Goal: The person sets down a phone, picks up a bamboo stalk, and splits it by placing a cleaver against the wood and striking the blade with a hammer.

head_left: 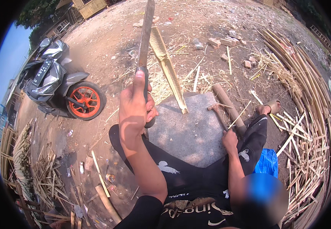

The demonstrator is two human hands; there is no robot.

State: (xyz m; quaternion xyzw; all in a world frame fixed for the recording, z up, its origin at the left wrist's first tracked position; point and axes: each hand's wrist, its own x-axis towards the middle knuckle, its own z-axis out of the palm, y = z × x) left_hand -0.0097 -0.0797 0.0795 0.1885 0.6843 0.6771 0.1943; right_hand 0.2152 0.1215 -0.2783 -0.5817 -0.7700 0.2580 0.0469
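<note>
My left hand (134,103) is raised in front of me, closed round the dark handle of a machete (145,38). Its long blade points up and away, with the thumb lying along the handle. Beyond it, a split bamboo piece (169,74) with a pale hollow inside has its near end at a grey stone slab (180,133). My right hand (230,141) is closed on the handle of a hammer (219,116), its head over the slab's right side. A thin bamboo strip (240,114) runs up from beside that hand; whether the fingers also hold it, I cannot tell.
A round bamboo pole (229,108) lies right of the slab. Long bamboo poles (306,87) and cut strips (303,164) cover the far right. A motorbike (54,80) with an orange wheel stands at left. Brick pieces (226,41) and shavings litter the ground. A blue plastic sheet (266,163) is beside my leg.
</note>
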